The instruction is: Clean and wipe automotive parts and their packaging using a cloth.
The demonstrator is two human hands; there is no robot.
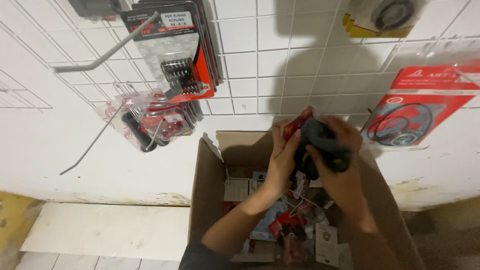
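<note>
Both my hands are raised over an open cardboard box [205, 190] that stands against a white wall. My left hand [282, 157] holds the edge of a small red-and-clear packet [296, 123]. My right hand [340, 137] grips a dark rubber part [322, 145] pressed against that packet. The two hands touch the same bundle. Below them the box holds several small packaged parts [300, 230] in red, blue and clear wrapping.
A white wire grid [280, 60] covers the wall, with bare metal hooks [100, 52] sticking out at left. Carded packs of springs [182, 65] and bagged red parts [155, 122] hang there. A red gasket pack [420, 107] hangs at right. White floor tiles [100, 230] lie left of the box.
</note>
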